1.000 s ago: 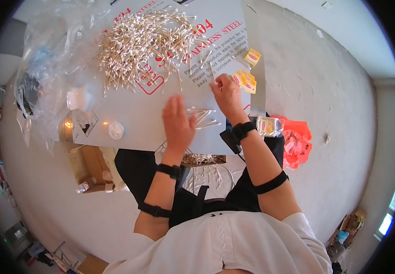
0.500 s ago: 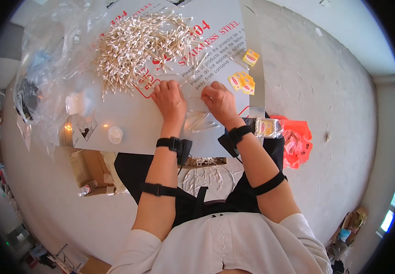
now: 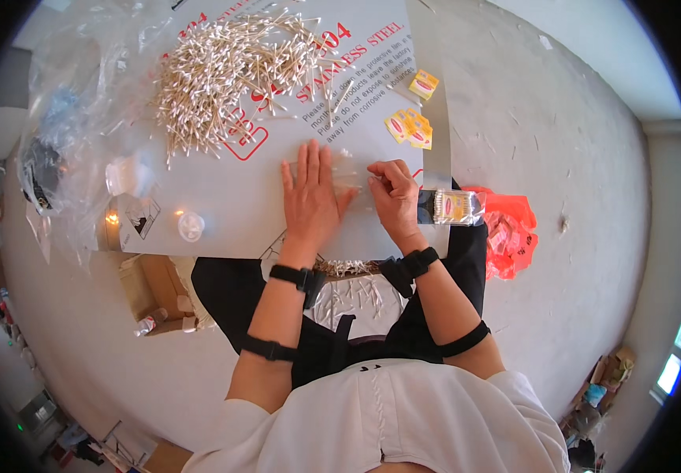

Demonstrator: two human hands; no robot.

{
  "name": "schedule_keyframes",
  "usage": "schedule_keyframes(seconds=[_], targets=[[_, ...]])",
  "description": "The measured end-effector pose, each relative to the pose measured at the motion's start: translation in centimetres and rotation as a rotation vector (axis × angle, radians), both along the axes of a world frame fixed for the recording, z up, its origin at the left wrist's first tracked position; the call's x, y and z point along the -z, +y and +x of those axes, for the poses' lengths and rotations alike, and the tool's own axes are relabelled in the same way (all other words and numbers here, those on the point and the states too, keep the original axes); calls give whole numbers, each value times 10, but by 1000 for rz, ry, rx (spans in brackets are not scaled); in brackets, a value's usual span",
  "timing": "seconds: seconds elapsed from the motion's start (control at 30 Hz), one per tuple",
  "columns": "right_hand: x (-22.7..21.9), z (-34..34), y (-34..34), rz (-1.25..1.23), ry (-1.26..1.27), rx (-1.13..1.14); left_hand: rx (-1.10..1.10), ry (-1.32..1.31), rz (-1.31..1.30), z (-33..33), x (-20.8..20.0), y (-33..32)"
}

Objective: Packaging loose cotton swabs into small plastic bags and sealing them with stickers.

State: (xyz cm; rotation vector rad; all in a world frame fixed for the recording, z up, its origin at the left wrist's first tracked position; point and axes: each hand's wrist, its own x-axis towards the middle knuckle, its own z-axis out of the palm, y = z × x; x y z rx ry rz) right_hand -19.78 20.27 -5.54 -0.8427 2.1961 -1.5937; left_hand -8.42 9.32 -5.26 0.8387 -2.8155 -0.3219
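My left hand lies flat on the film-covered metal sheet, its fingers stretched out and thumb spread toward the right. Beside its fingers, between both hands, is a small blurred bunch of cotton swabs; whether a clear bag surrounds them I cannot tell. To the right, my right hand is closed, with thumb and fingers pinched together; what they hold, if anything, is hidden. A large heap of loose cotton swabs covers the sheet's far left part. Several yellow cards lie beyond my right hand.
Crumpled clear plastic covers the left side. A round white container stands near the front edge. A filled swab pack lies by the right edge, with a red bag beyond it. An open cardboard box sits lower left.
My left hand has come nearer and flattened out, fingers spread. My right hand has moved nearer and slightly right, still pinched. The loose swabs between my wrists are no longer visible there.
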Motion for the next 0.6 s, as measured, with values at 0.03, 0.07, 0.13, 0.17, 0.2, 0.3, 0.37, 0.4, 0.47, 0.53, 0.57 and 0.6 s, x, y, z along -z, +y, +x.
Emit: schedule_keyframes(seconds=[0.03, 0.07, 0.13, 0.17, 0.2, 0.3, 0.37, 0.4, 0.47, 0.53, 0.57, 0.6], targets=[[0, 3, 1, -1, -1, -3, -3, -1, -1, -5, 1, -6], [0, 5, 2, -19, 3, -3, -20, 31, -8, -11, 1, -14], [0, 7, 5, -33, 9, 3, -29, 64, -11, -15, 2, -15], [0, 9, 6, -39, 11, 26, -9, 31, -6, -15, 1, -12], [0, 9, 8, -44, 14, 52, 15, -2, 0, -15, -1, -8], [3, 12, 17, -90, 6, 112, 51, -71, 13, 1, -8, 16], [4, 14, 25, -92, -2, 137, 83, -58, 27, 9, -6, 22], [4, 16, 27, -102, -11, 152, 105, -43, 34, 14, -4, 21], [4, 21, 29, -129, -21, 131, 67, 41, 40, 18, 1, 17], [6, 23, 30, -155, -26, 119, 38, 130, 49, 19, 7, 9], [9, 25, 27, -200, -39, 90, -46, 387, 172, 19, 11, 0], [10, 26, 23, -245, -56, 60, -133, 641, 296, 17, 12, -7]])
